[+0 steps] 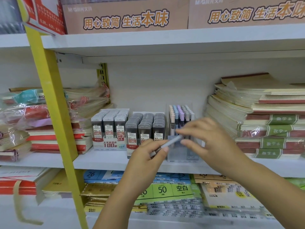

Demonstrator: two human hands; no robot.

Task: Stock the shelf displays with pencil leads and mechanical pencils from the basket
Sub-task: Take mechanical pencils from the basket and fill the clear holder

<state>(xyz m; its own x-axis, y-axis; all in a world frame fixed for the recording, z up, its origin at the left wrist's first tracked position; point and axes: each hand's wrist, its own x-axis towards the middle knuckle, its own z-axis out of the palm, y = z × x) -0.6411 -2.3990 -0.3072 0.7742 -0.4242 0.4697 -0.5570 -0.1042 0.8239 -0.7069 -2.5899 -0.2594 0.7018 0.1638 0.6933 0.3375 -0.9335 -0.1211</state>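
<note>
At mid-shelf before the pencil display (184, 154) | your left hand (145, 162) grips a mechanical pencil (172, 141) low on its barrel | your right hand (211, 139) pinches its top end, probably so you can tip it upright for a slot | lead boxes (145, 126) alongside look full

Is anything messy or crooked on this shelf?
Yes. The wrapped notebooks left of the lead boxes slump at a slant in crumpled plastic, and the tall notebook stack on the right fans out unevenly. The pencil display looks tidy.
</note>
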